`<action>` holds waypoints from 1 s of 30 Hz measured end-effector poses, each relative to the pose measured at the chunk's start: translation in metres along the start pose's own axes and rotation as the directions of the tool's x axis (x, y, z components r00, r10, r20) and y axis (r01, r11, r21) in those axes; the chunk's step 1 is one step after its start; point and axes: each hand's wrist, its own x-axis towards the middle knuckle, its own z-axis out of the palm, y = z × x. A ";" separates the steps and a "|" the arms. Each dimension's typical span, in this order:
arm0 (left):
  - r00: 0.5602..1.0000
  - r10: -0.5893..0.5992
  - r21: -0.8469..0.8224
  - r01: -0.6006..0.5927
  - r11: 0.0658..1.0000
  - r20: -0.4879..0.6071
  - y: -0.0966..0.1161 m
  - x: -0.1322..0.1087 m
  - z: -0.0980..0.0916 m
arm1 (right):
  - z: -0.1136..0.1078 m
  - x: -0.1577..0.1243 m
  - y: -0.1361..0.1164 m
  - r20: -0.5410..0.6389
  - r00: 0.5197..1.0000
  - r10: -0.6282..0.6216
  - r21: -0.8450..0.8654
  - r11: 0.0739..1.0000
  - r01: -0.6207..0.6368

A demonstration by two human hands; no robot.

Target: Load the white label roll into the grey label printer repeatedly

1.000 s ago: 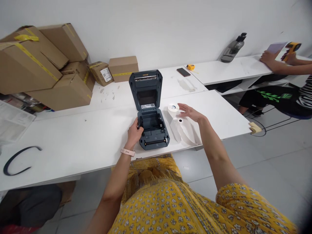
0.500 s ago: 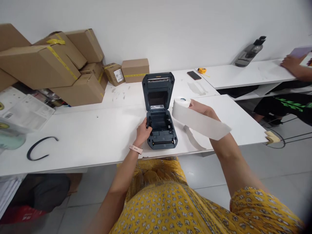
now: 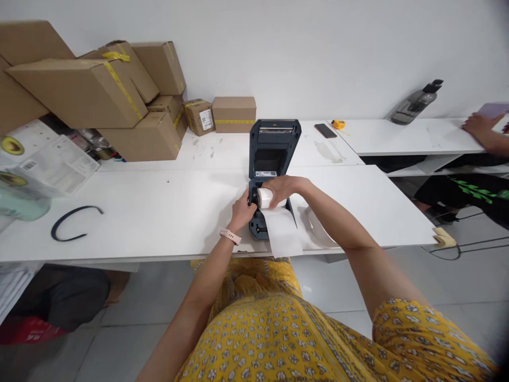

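A dark label printer (image 3: 256,229) stands on the white table with its lid (image 3: 274,146) raised. My right hand (image 3: 283,189) grips a white label roll (image 3: 264,198) from above, over the printer's inner bay. The roll lies on its side, and its loose strip (image 3: 284,233) hangs over the printer's front toward the table edge. Gripping the left side wall of the printer, my left hand (image 3: 242,211) has its thumb at the rim. My right hand and the roll hide most of the bay, so I cannot tell whether the roll is seated.
Cardboard boxes (image 3: 139,135) are stacked at the back left. A black headband (image 3: 59,225) lies at left. Behind the printer are a phone (image 3: 325,130) and a yellow tape measure (image 3: 338,124). A bottle (image 3: 415,103) stands far right, near another person's hand (image 3: 477,129).
My right hand has brought the label roll from the printer's right side into the opened bay, turning it on its side. The strip now hangs forward. My left hand stays on the printer.
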 end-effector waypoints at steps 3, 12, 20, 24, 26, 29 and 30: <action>1.000 0.003 -0.014 -0.003 1.000 0.001 0.001 -0.001 -0.001 | 0.004 0.010 -0.004 0.023 0.998 0.061 -0.079 0.995 -0.059; 1.000 0.013 -0.021 -0.013 1.000 0.001 0.001 -0.002 -0.002 | 0.022 0.008 0.007 -0.077 0.997 0.006 0.086 0.996 0.001; 0.999 0.044 -0.073 -0.045 0.996 -0.010 -0.002 -0.001 -0.001 | -0.047 -0.027 0.037 -0.948 0.191 0.253 0.309 0.871 0.382; 0.998 0.060 -0.122 -0.062 0.991 -0.015 -0.006 0.002 -0.001 | -0.073 0.001 0.057 -0.915 0.268 0.303 0.390 0.837 0.383; 0.998 0.064 -0.182 -0.066 0.981 -0.017 -0.011 0.002 0.002 | -0.074 0.006 0.057 -0.864 0.394 0.313 0.467 0.789 0.399; 0.999 0.039 -0.333 -0.048 0.942 -0.033 -0.020 -0.005 0.007 | -0.057 -0.011 0.040 -0.848 0.425 0.318 0.497 0.757 0.424; 0.998 0.028 -0.386 -0.049 0.921 -0.059 -0.022 -0.009 0.008 | -0.046 -0.023 0.031 -0.851 0.422 0.312 0.491 0.757 0.431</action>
